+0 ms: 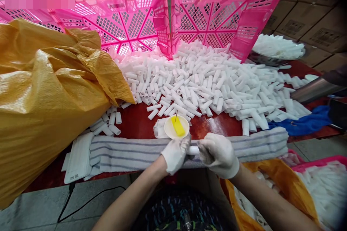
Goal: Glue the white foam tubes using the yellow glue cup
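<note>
A short white tube (193,150) lies level between my two gloved hands, over the front edge of the table. My left hand (175,154) is closed around its left end. My right hand (219,154) makes a fist at the other end, its fingers wrapped over the tube; whether they hold anything more is hidden. Just beyond my left hand sits a small white bowl (168,130) with a yellow sponge-like block (178,126) in it. A thin stick (176,116) stands up from the block. Beneath my hands runs a folded grey striped towel (121,153).
A large heap of white tubes (195,86) covers the red table (130,121), backed by pink crates (208,14). A yellow sack (54,90) bulges at left. At right are a heaped metal bowl (267,59), a blue cloth (306,121) and an open yellow bag (287,177).
</note>
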A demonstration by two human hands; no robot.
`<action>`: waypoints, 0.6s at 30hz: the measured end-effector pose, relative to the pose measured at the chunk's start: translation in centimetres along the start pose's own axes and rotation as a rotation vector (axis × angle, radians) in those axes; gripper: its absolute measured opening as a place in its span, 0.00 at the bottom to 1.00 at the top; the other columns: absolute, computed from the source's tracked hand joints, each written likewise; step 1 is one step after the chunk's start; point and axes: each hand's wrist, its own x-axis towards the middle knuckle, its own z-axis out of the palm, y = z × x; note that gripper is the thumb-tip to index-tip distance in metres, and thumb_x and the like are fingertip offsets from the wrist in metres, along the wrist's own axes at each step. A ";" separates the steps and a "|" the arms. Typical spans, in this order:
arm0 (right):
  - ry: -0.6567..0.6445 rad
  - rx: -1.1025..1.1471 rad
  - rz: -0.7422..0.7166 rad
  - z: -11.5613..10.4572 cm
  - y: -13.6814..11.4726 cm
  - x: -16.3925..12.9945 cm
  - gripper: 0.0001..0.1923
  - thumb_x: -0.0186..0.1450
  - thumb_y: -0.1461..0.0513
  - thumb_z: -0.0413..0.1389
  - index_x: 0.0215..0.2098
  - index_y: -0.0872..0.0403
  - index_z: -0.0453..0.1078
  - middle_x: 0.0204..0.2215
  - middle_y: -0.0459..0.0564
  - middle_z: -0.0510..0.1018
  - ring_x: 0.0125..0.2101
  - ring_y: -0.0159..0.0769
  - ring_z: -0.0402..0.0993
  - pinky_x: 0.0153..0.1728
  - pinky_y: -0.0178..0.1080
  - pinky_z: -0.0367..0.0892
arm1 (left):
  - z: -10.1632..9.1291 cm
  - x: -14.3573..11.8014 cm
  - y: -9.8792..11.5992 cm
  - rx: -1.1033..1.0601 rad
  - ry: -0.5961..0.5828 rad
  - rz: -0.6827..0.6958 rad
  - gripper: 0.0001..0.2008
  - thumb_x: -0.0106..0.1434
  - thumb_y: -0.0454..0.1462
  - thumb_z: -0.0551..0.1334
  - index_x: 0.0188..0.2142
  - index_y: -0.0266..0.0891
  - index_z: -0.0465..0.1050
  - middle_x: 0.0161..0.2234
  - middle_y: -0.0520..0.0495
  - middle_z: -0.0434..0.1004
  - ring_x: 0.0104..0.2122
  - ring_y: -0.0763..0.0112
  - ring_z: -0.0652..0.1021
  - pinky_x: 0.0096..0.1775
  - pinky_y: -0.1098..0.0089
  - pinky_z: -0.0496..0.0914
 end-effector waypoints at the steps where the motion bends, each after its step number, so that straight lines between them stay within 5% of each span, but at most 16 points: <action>1: 0.050 -0.092 -0.052 0.2 -0.3 -0.2 0.19 0.65 0.59 0.46 0.18 0.55 0.64 0.15 0.46 0.65 0.18 0.27 0.58 0.22 0.34 0.51 | 0.8 0.0 0.2 -0.005 0.050 -0.006 0.26 0.68 0.47 0.41 0.23 0.38 0.65 0.20 0.48 0.70 0.21 0.72 0.69 0.28 0.70 0.64; 4: 0.230 -0.195 0.048 0.3 -0.8 -1.0 0.17 0.66 0.63 0.45 0.19 0.54 0.61 0.15 0.46 0.65 0.18 0.27 0.60 0.24 0.34 0.53 | 2.8 0.0 0.8 0.043 0.279 0.015 0.23 0.67 0.47 0.43 0.23 0.40 0.65 0.22 0.46 0.71 0.24 0.69 0.70 0.32 0.68 0.64; 6: 0.279 -0.230 0.075 -0.3 -0.7 -1.4 0.16 0.66 0.64 0.44 0.20 0.54 0.61 0.15 0.46 0.65 0.18 0.28 0.60 0.24 0.34 0.54 | 3.4 -0.2 1.0 0.024 0.286 0.013 0.24 0.66 0.50 0.43 0.22 0.40 0.63 0.21 0.46 0.70 0.23 0.69 0.70 0.31 0.68 0.64; 10: 0.125 -0.320 -0.209 -2.6 -0.5 -1.9 0.16 0.64 0.63 0.45 0.18 0.53 0.61 0.15 0.47 0.64 0.18 0.30 0.58 0.24 0.37 0.51 | 3.3 -0.3 1.2 -0.191 -0.222 -0.208 0.29 0.63 0.57 0.41 0.18 0.41 0.60 0.14 0.50 0.61 0.15 0.72 0.64 0.20 0.70 0.59; 12: 0.110 -0.324 -0.258 -3.0 -0.6 -2.0 0.15 0.63 0.64 0.46 0.18 0.53 0.61 0.15 0.47 0.64 0.18 0.30 0.58 0.24 0.37 0.51 | 3.5 -0.2 1.4 -0.211 -0.314 -0.260 0.30 0.63 0.57 0.39 0.17 0.41 0.59 0.13 0.50 0.60 0.13 0.72 0.63 0.19 0.69 0.59; 16: 0.282 -0.216 0.058 -1.7 -0.8 -2.4 0.14 0.65 0.65 0.45 0.22 0.54 0.63 0.17 0.47 0.68 0.19 0.30 0.64 0.24 0.35 0.56 | 5.0 -0.6 2.0 0.034 0.152 -0.035 0.28 0.67 0.50 0.40 0.22 0.39 0.67 0.21 0.44 0.71 0.22 0.67 0.71 0.28 0.66 0.65; 18: 0.278 -0.108 0.259 -1.5 -0.5 -2.9 0.15 0.67 0.63 0.45 0.23 0.54 0.64 0.17 0.46 0.69 0.17 0.30 0.65 0.21 0.34 0.58 | 5.5 -1.0 2.1 0.110 0.238 0.079 0.26 0.68 0.47 0.42 0.29 0.39 0.72 0.27 0.42 0.76 0.27 0.65 0.75 0.33 0.65 0.67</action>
